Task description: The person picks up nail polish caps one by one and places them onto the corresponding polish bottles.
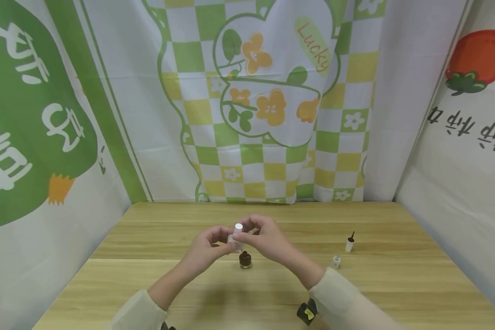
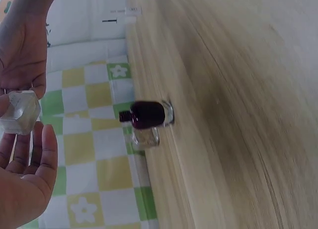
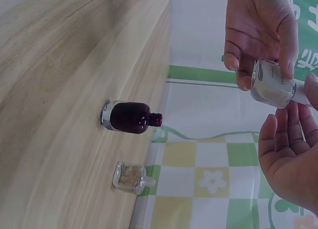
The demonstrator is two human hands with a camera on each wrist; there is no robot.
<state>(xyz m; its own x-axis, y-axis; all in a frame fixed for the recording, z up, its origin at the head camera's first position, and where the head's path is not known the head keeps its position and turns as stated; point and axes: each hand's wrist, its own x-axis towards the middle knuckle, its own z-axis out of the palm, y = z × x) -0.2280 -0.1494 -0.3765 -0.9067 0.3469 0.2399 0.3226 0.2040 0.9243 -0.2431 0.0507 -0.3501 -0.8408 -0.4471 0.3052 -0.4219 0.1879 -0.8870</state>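
In front of me my left hand holds a clear glass nail polish bottle by its body, with pale polish inside. Its white cap is pinched by my right hand; the cap sits on the bottle. Below the hands an uncapped dark red nail polish bottle stands upright on the table. Farther back is a small clear bottle with beige flecks, also uncapped; my hands mostly hide it in the head view.
On the right of the wooden table a white cap with a dark brush stands brush up. Nearer stands another white cap. Printed cloth hangs behind the table and along both sides.
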